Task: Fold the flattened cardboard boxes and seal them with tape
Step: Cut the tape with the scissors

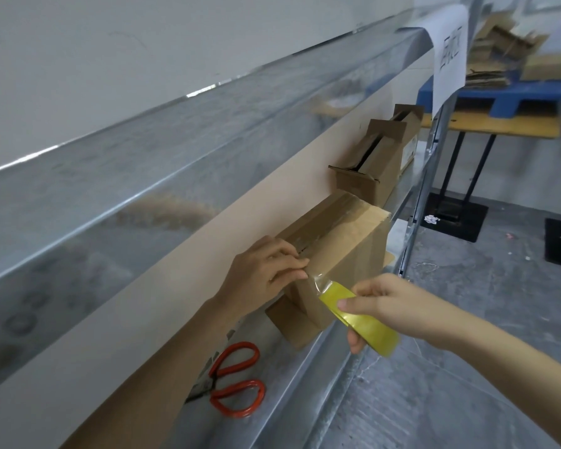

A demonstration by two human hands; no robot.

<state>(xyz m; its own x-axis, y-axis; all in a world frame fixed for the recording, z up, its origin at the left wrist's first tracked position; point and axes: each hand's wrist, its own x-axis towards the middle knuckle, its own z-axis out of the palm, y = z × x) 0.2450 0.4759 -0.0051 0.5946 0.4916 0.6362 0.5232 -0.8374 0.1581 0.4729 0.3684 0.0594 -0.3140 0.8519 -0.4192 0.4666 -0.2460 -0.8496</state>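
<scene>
A folded cardboard box (347, 241) lies on the metal shelf (292, 377), with clear tape running along its top seam. My left hand (263, 273) rests on the box's near end, fingers curled and pressing the tape down at the edge. My right hand (386, 306) grips a yellow tape roll (360, 319) just off the box's near corner. A short strip of clear tape stretches from the roll to the box edge under my left fingers.
Red-handled scissors (237, 380) lie on the shelf near my left forearm. Two more cardboard boxes (370, 160) with open flaps stand further along the shelf. A blue pallet (506, 95) with flattened cardboard sits at the far right. An upper shelf beam (175, 150) runs overhead.
</scene>
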